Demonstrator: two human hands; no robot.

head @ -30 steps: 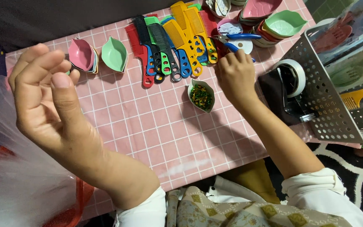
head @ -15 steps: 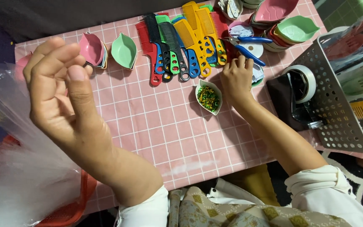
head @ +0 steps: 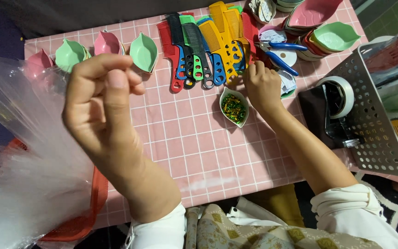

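Our right hand [head: 262, 87] rests knuckles-up at the near ends of the row of coloured plastic combs [head: 208, 46] along the far edge of the pink checked tabletop [head: 185, 138]; fingers curled, grip hidden, so we cannot tell what it holds. The combs' long axes run far-to-near, handles toward us. The white leaf-shaped dish of green-gold beads [head: 234, 109] sits just left of it. Our left hand [head: 100, 101] is raised, pinched, nothing visible in it, beside the clear plastic bags [head: 19, 152].
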